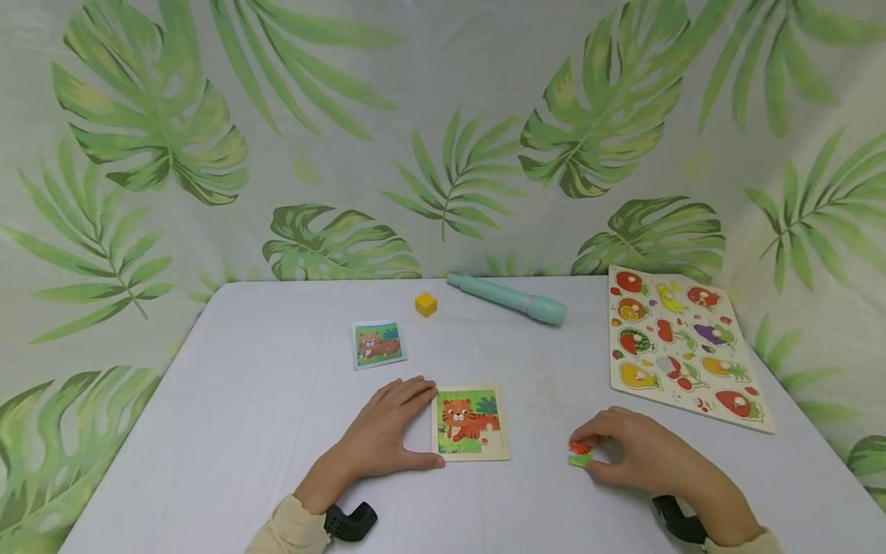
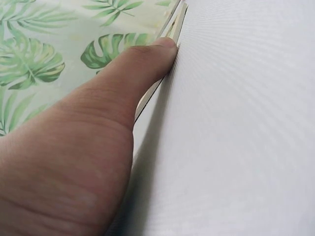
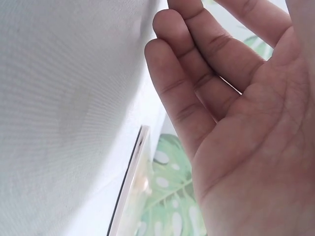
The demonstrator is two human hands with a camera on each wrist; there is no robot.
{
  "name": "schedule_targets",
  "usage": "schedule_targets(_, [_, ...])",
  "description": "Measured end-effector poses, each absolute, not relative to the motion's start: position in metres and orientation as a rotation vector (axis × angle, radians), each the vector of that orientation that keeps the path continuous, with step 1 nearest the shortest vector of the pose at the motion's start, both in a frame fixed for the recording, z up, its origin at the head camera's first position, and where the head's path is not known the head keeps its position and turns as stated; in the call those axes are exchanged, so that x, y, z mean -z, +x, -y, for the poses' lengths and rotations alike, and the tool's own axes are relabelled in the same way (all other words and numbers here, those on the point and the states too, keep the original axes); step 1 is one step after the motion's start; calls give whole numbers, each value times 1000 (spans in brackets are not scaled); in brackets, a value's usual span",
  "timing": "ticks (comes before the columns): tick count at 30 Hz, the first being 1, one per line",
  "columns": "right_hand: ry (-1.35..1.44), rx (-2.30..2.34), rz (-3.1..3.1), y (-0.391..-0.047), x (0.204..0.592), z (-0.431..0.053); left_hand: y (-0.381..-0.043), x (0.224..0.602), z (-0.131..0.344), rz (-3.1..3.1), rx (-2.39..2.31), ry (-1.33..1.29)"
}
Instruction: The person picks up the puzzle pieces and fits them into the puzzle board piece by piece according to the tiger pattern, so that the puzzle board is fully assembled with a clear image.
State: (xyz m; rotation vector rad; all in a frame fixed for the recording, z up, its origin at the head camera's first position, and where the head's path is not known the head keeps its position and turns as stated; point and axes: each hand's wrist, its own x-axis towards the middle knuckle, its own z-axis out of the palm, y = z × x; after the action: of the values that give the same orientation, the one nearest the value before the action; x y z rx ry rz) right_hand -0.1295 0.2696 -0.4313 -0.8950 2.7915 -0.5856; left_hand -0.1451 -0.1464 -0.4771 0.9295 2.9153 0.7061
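Observation:
In the head view, a square wooden puzzle (image 1: 469,415) with a tiger picture lies on the white table. A pale gap shows at the lower right of its picture. My left hand (image 1: 388,432) rests along its left side, fingertips at the upper left corner and thumb by the lower left corner. In the left wrist view the thumb (image 2: 157,51) touches the board's edge. To the right of the board, my right hand (image 1: 626,446) pinches a small orange and green puzzle piece (image 1: 578,460) between thumb and fingers. The right wrist view hides the piece behind the other fingers (image 3: 172,83).
A tiger picture card (image 1: 378,345) lies behind the left hand. Farther back are a yellow cube (image 1: 425,304) and a mint-green stick with a thicker end (image 1: 508,297). At the right lies a fruit peg board (image 1: 681,346). Leaf-patterned cloth (image 1: 457,138) hangs behind the table.

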Motion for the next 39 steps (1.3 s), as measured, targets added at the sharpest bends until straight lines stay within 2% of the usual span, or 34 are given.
schedule_targets(24, [-1012,709,-2819,-125,434,-260,-144,475,146,-2911,-708,928])
schedule_targets(39, [-1059,714,-2805,-133,426,-252,-144,475,146,-2910,-724,922])
